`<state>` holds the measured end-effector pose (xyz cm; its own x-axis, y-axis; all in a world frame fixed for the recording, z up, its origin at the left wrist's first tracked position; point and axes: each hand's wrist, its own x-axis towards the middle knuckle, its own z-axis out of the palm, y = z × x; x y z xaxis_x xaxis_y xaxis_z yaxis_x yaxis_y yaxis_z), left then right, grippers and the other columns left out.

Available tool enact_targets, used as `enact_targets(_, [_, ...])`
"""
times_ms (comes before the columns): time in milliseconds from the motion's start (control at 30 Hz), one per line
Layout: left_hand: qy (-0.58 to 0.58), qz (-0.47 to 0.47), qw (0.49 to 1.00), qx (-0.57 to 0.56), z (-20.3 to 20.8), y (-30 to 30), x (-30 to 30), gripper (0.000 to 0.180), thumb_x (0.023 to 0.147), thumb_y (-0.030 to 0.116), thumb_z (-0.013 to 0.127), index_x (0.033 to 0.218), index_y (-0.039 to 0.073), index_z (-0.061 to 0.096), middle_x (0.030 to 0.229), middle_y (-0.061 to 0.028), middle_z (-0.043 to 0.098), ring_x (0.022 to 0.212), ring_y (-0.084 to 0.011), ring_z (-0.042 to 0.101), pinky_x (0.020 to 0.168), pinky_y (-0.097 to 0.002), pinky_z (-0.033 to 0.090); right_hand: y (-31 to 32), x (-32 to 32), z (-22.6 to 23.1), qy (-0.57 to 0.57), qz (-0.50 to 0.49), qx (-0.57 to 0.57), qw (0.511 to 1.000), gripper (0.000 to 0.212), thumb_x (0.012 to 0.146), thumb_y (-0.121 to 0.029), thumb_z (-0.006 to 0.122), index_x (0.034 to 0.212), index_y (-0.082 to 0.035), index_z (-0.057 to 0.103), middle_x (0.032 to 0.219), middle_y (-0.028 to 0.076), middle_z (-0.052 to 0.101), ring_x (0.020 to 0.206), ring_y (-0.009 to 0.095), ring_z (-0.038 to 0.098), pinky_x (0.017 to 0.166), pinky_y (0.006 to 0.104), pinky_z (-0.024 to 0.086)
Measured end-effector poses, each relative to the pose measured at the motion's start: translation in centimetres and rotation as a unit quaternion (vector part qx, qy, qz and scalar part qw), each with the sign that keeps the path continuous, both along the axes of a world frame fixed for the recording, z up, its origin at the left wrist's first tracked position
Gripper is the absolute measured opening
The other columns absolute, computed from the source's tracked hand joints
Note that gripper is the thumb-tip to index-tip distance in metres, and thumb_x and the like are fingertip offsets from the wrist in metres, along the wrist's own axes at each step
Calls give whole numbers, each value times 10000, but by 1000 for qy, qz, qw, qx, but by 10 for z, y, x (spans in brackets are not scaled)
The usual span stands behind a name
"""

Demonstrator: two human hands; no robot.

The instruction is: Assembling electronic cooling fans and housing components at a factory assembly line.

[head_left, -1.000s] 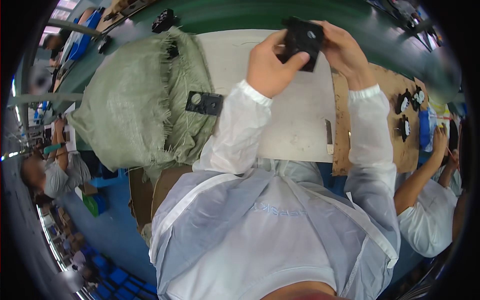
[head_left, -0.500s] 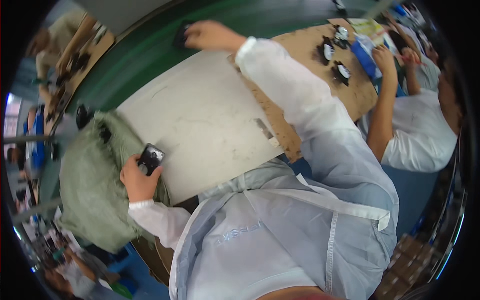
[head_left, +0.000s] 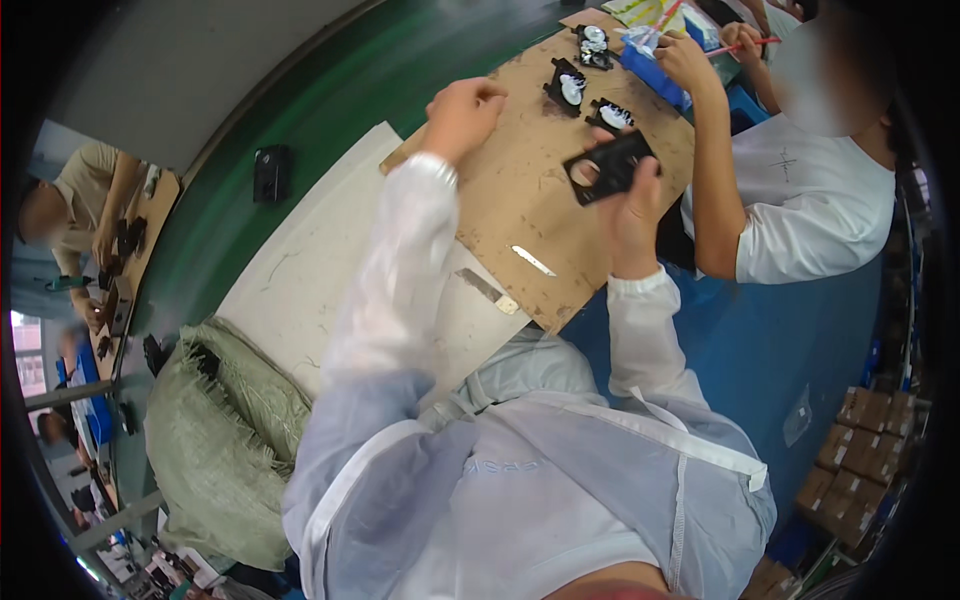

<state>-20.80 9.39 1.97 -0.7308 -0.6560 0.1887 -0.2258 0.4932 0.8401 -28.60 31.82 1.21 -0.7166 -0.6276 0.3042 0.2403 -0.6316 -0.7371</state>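
Observation:
My right hand (head_left: pixel 632 215) grips a flat black rectangular housing (head_left: pixel 622 165) with a round hole in it, held above the right side of the brown board (head_left: pixel 480 200). Skin shows through the hole. At the board's far left edge is my left hand (head_left: pixel 465 120), its fingers loosely bent and nothing visible in them. Several black parts with white round pieces lie beyond the housing, among them one black-and-white part (head_left: pixel 568 87). Another black housing (head_left: pixel 270 173) rests on the green belt (head_left: pixel 330 90).
A pale sheet (head_left: pixel 300 270) lies left of the board, with a green woven sack (head_left: pixel 220 430) beside it. A thin metal strip (head_left: pixel 533 261) is on the board. At right sits a co-worker (head_left: pixel 800 190) near a blue bin (head_left: pixel 655 75). Cartons (head_left: pixel 860 450) are stacked lower right.
The view has swung right. My right hand has left the housing at the belt and now holds one over the board. My left hand has moved from the sack to the board, without its housing.

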Motion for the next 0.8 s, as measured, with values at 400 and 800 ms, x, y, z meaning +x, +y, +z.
enact_targets(400, [-89,-96,966,-224,-77,-31,-146,218,792,221,664,969,230,791,821,-45,726,843,-300,579,890,-449,361,89,1,-20,15,-107,46,993,680,980,-534,562,1398,-15,422,1173,179,628,1016,238,624,806,288,544])
enact_targets(800, [-56,-10,986,-156,-28,8,4,122,823,205,685,811,111,761,800,-88,699,773,-311,597,821,-423,410,54,17,-20,-14,-11,81,997,770,934,-585,601,1422,-23,405,1173,183,623,1036,249,613,773,282,531])
